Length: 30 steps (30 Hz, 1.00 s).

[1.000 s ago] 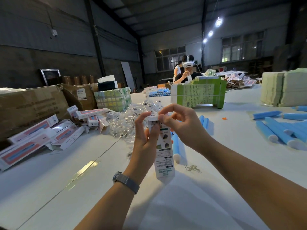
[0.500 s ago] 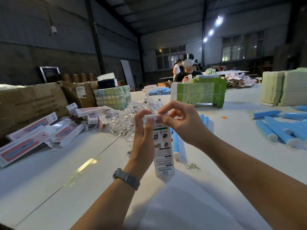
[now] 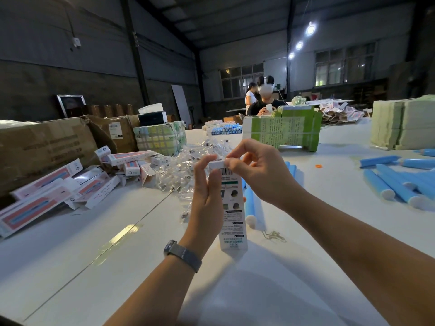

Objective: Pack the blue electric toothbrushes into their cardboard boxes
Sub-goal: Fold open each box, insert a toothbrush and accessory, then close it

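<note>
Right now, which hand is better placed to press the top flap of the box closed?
The right hand: its fingers already pinch the top flap, while the left hand grips the box body upright.

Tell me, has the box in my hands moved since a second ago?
No. The box stays upright beside the blue toothbrush lying on the table.
</note>
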Available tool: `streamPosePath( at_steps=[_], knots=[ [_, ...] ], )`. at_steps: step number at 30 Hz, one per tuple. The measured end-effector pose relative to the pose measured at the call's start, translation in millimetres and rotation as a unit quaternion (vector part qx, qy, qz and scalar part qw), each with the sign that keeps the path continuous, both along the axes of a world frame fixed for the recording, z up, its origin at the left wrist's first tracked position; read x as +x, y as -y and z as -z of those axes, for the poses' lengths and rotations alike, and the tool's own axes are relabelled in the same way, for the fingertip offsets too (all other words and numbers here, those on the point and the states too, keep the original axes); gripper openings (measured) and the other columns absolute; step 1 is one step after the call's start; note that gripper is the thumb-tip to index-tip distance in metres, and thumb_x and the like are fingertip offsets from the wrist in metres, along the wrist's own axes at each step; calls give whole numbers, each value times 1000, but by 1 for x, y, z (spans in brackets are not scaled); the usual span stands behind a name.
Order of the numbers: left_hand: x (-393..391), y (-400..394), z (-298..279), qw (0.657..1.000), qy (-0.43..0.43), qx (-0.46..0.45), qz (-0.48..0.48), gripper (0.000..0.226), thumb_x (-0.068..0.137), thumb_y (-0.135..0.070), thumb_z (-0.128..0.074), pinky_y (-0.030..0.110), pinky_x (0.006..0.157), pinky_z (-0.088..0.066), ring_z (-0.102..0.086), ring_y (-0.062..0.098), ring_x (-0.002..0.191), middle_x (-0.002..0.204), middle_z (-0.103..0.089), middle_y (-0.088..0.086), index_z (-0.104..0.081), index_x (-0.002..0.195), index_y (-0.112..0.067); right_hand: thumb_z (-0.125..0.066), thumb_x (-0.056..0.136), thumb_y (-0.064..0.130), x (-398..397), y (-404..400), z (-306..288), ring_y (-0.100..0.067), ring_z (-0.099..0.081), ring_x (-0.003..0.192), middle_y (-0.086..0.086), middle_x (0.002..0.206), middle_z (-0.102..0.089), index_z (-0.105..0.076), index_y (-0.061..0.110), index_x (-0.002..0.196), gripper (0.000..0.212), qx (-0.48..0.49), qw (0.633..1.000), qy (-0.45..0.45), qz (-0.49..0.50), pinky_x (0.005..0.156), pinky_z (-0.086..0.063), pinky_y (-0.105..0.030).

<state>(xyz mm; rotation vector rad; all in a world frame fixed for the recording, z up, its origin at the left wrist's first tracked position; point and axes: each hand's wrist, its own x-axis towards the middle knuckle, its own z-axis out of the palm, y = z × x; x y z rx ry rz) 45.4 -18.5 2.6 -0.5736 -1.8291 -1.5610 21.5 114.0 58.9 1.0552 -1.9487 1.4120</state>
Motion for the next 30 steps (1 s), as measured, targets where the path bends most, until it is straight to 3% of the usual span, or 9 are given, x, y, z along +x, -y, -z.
streamPosePath(
  at_steps=[5, 11, 16, 22, 26, 30],
  knots=[
    [3, 0, 0, 1000, 1, -1, -5, 31, 101, -40, -29, 37, 72, -62, -71, 15, 90, 97, -68, -18, -31, 131, -36, -60, 91, 27, 1, 2, 0, 1, -60, 64, 26, 65, -61, -54, 28, 77, 16, 2, 1000, -5, -6, 48, -42, -11],
    [4, 0, 1, 1000, -10, -6, -9, 33, 101, -38, -30, 38, 72, -63, -72, 15, 88, 100, -70, -19, -31, 134, -39, -65, 91, 32, -2, 1, -1, -5, -62, 64, 13, 66, -64, -52, 27, 75, 22, 14, 999, -26, 18, 51, -48, -15],
    [7, -1, -1, 1000, -23, -13, -13, 30, 102, -45, -30, 24, 69, -59, -72, 10, 89, 110, -68, -24, -36, 131, -47, -69, 88, 28, -2, -4, -4, -10, -60, 73, 13, 84, -61, -59, 28, 85, 10, 57, 996, -74, 13, 59, -51, -17],
    [7, -2, -2, 1000, -6, -3, -9, 33, 103, -42, -27, 19, 68, -56, -72, 9, 91, 107, -68, -25, -35, 134, -49, -62, 85, 32, 0, 4, -2, -16, -56, 67, 9, 72, -57, -56, 23, 76, 14, 19, 998, -62, 25, 55, -45, -19],
    [8, -4, -1, 1000, -1, -10, -7, 37, 104, -40, -28, 14, 71, -54, -68, 1, 101, 111, -65, -33, -27, 138, -54, -60, 91, 32, 0, 2, -5, -8, -58, 59, 12, 62, -59, -50, 26, 75, 19, 7, 999, -34, 16, 49, -45, -17],
    [8, -4, -1, 1000, 1, -11, -1, 38, 104, -39, -27, 14, 76, -54, -66, 0, 107, 115, -62, -37, -24, 138, -56, -62, 90, 33, -2, -2, -6, -15, -61, 61, 6, 64, -61, -52, 24, 76, 19, 13, 1000, 0, -21, 54, -54, -31]
  ],
)
